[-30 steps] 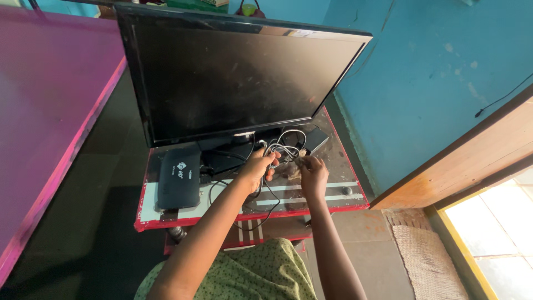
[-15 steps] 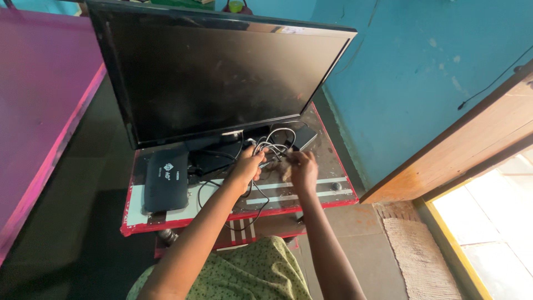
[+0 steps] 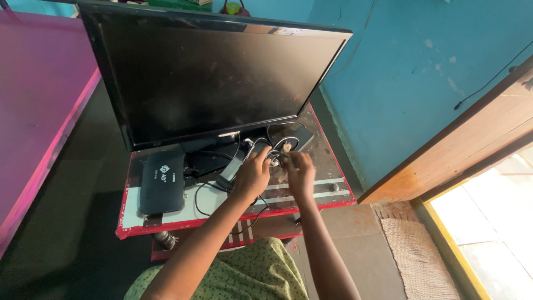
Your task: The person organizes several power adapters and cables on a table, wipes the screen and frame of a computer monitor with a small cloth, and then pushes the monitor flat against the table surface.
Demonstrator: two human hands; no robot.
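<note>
The left hand (image 3: 252, 175) covers part of the cables (image 3: 276, 145); what the right hand (image 3: 300, 173) pinches is too small to tell.

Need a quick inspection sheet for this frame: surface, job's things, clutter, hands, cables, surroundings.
Surface: small red-edged table with white stripes, top looks dusty and scuffed.
Job's things: tangle of white and black cables in front of the screen, both hands on it.
Clutter: black set-top box at the table's left; small dark box behind the tangle; small round dark thing near the right edge.
Hands: left hand closed on the cables; right hand pinching them beside it.
Cables: black lead loops over the tabletop and hangs past the front edge.
Surroundings: large dark monitor, blue wall, woven mat on the floor.
</note>
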